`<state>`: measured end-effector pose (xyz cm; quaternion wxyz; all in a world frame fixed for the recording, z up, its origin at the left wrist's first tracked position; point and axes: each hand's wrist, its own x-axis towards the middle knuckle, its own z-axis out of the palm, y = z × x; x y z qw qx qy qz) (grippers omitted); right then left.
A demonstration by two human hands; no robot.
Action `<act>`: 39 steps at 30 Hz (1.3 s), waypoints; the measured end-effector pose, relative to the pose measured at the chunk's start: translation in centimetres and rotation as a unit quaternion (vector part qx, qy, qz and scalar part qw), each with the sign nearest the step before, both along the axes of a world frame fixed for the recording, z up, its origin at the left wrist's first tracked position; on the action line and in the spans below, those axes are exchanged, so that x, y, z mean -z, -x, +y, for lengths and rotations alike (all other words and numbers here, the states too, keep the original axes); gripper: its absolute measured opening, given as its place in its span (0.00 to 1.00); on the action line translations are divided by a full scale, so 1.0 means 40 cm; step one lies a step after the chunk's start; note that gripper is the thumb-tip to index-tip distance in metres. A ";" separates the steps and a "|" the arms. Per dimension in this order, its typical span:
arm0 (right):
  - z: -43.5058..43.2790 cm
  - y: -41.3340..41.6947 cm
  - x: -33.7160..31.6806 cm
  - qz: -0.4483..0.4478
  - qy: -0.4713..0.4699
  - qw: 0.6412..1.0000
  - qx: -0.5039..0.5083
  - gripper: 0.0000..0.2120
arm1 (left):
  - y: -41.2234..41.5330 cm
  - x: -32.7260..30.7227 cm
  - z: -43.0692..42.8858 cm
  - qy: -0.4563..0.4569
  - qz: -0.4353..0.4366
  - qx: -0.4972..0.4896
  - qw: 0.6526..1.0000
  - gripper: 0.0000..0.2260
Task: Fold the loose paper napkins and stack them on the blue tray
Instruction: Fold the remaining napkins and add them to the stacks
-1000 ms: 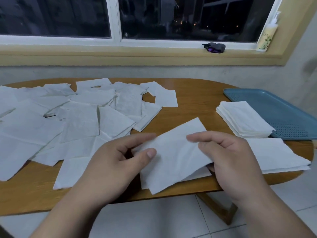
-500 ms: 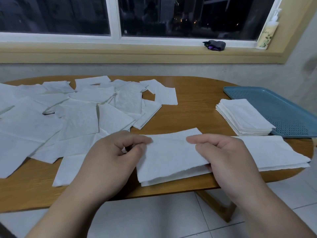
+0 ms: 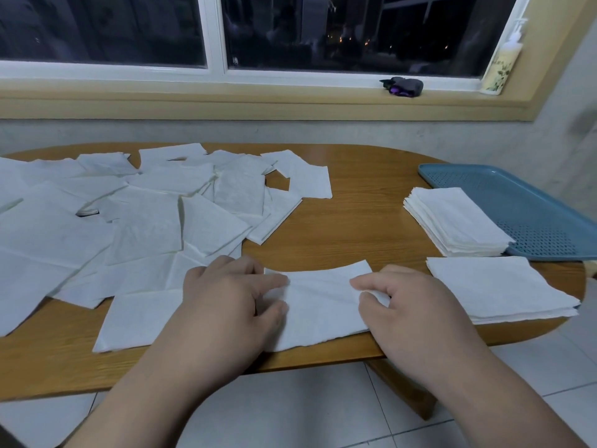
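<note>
White paper napkin (image 3: 319, 305), folded to a strip, lies at the near edge of the wooden table (image 3: 355, 221). The left hand (image 3: 226, 302) pinches its left end between thumb and fingers, and the right hand (image 3: 413, 305) pinches its right end likewise. Just right of it sits a flat pile (image 3: 494, 286) of napkins (wider squares). Behind that, a neat folded stack (image 3: 452, 221) overlaps the near left rim of the blue tray (image 3: 533, 202). Loose napkins (image 3: 129, 221) cover the table's left half
</note>
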<state>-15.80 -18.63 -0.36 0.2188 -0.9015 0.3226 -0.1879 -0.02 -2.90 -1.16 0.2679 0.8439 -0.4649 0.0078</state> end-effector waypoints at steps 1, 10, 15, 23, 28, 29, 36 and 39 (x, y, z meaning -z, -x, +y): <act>0.000 0.000 0.001 0.007 0.011 1.000 -0.003 0.15 | -0.001 0.003 -0.001 -0.011 -0.013 0.002 1.000 0.16; 0.008 -0.003 -0.001 0.052 0.074 0.996 -0.009 0.15 | -0.003 0.020 -0.002 0.003 -0.061 -0.027 0.998 0.15; 0.009 -0.004 0.001 0.078 0.115 0.990 -0.012 0.15 | 0.001 0.011 0.008 0.039 -0.083 -0.002 0.996 0.13; -0.017 -0.042 -0.027 0.060 0.090 0.994 -0.018 0.12 | -0.003 0.023 0.012 0.024 -0.064 0.055 0.996 0.11; -0.115 -0.248 -0.091 0.088 0.089 0.992 -0.029 0.16 | -0.003 0.019 0.006 0.015 -0.048 0.049 0.998 0.17; -0.141 -0.296 -0.094 0.108 0.096 0.989 -0.034 0.16 | -0.003 0.016 0.007 0.013 -0.044 0.049 0.998 0.18; -0.268 -0.475 -0.042 0.254 0.119 0.957 -0.070 0.08 | -0.008 0.018 0.005 0.002 -0.037 0.049 0.998 0.17; -0.278 -0.469 -0.033 0.236 0.161 0.958 -0.030 0.10 | -0.011 0.023 0.002 0.010 -0.038 0.050 0.998 0.15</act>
